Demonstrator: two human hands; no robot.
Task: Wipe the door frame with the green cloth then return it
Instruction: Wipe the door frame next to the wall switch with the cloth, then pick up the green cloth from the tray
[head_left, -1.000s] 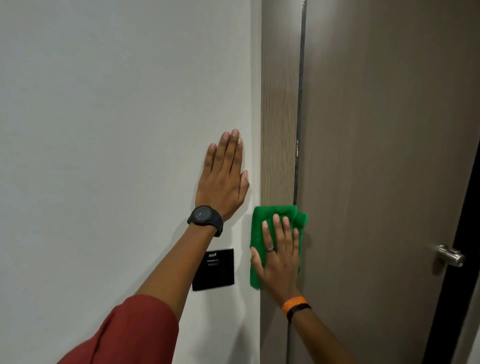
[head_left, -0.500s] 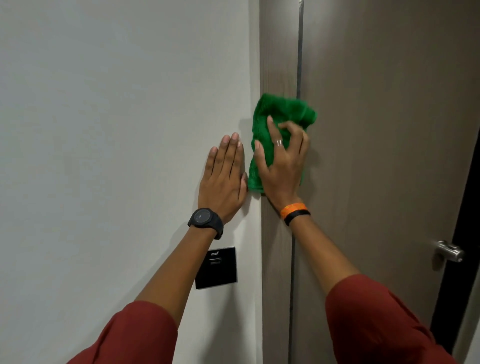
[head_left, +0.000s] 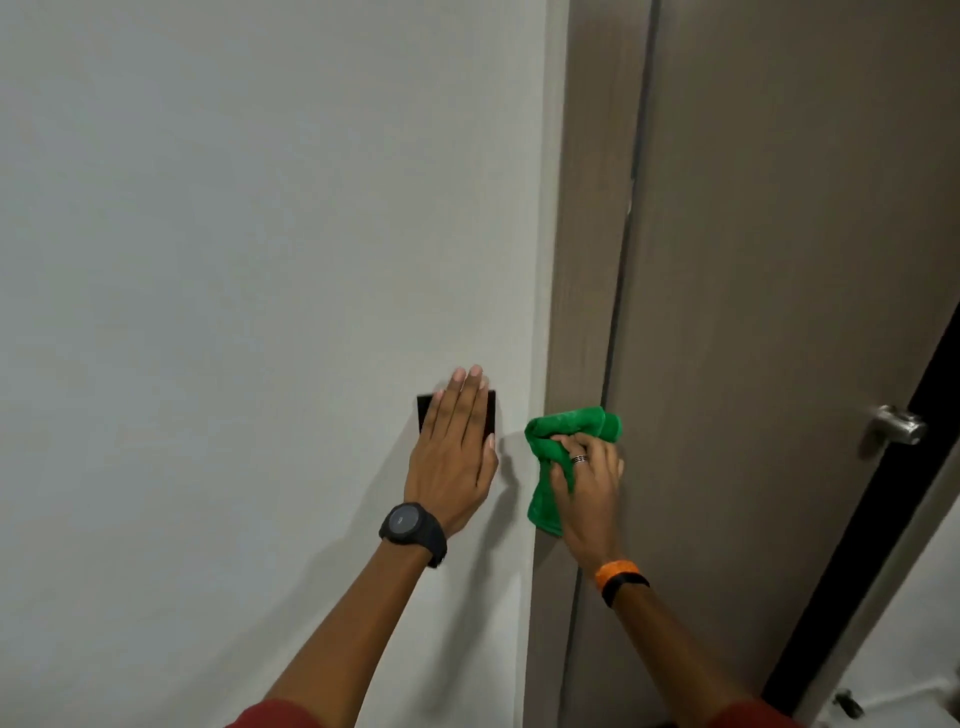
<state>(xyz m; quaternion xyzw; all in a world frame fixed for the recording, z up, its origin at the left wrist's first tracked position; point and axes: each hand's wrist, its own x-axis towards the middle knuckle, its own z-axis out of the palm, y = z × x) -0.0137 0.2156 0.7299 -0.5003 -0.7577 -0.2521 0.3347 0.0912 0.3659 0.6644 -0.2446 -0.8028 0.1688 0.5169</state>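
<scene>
I see white wall (head_left: 234, 260) filling left half of frame. Black square wall plate (head_left: 491, 415) at centre, partly covered. Brown door (head_left: 779, 312) on right, metal handle (head_left: 901, 428) at right edge. Dark gap (head_left: 857, 571) lower right beyond door edge.

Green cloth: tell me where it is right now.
In the head view, the green cloth is bunched under the right hand, pressed against the door frame, just right of the left hand on the wall.
</scene>
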